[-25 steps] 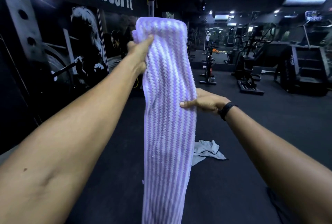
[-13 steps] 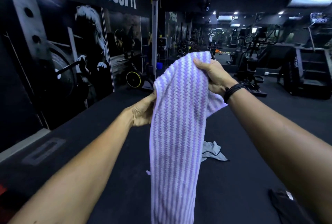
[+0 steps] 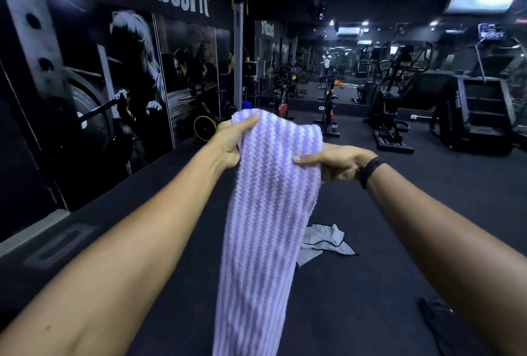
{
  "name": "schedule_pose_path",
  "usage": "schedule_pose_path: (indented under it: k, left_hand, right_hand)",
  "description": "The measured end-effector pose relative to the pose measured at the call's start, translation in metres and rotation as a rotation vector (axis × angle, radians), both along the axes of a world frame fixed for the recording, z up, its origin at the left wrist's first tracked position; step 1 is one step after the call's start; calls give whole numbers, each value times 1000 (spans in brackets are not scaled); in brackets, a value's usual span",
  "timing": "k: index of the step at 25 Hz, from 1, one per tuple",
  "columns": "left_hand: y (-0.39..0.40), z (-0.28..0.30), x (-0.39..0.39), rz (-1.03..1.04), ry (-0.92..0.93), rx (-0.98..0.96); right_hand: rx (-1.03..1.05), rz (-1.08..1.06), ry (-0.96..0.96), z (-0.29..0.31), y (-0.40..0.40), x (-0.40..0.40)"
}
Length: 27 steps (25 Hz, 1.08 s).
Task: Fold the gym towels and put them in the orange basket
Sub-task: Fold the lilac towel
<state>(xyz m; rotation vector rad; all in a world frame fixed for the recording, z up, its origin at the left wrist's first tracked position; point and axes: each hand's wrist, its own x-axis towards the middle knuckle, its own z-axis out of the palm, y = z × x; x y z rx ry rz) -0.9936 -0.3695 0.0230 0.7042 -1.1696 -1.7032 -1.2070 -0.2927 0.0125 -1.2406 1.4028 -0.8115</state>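
A purple and white striped towel [image 3: 262, 227] hangs lengthwise in front of me, folded into a narrow strip that runs out of view at the bottom. My left hand [image 3: 231, 141] grips its top left edge, thumb over the front. My right hand [image 3: 333, 163] holds the right edge a little lower, thumb pressed on the front. A grey towel [image 3: 325, 241] lies crumpled on the dark floor behind it. A dark cloth [image 3: 436, 315] lies on the floor at the lower right. No orange basket is in view.
A wall mural [image 3: 94, 93] runs along the left. Exercise bikes [image 3: 328, 110] and stair machines [image 3: 479, 110] stand at the back and right. Dark rubber floor [image 3: 370, 198] spreads between me and the machines.
My left hand rose to the towel's top left edge. My right hand dropped from the top to the right edge, lower down. The towel's top now sits flatter between both hands.
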Motion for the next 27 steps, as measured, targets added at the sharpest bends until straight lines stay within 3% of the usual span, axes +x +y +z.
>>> schedule_pose_path:
  k: [3, 5, 9, 13, 14, 17, 19, 21, 23, 24, 27]
  left_hand:
    - [-3, 3, 7, -149, -180, -185]
    - [-5, 3, 13, -205, -343, -292]
    - [-16, 14, 21, -27, -336, -187]
    - [-13, 4, 37, -256, -487, -80]
    - [-14, -1, 39, -288, -494, -89]
    - [-25, -6, 34, -139, -267, -47]
    - [-29, -1, 25, -60, -180, -87]
    - [-28, 5, 15, -113, -176, -170]
    - [-30, 11, 6, -188, -296, -278]
    - [-30, 13, 3, -195, -372, -337]
    - [-31, 18, -8, -84, -505, -465]
  right_hand:
    - [-141, -161, -179, 4, -6, 2]
    - [-239, -111, -302, 10, -7, -2]
    - [-180, 63, 54, 7, -5, 3]
    - [-331, -269, -184, 8, -21, 10]
    - [-344, -324, -215, 9, -23, 10]
    - [-385, -476, -261, 18, -22, 6]
    - [-421, -423, -285, 24, -20, -3]
    - [-422, -257, -125, 29, -14, -12]
    - [-421, -198, 180, 28, -9, -19]
    - [-459, -210, 245, 29, -7, -22]
    - [-564, -277, 146, 36, 1, -28]
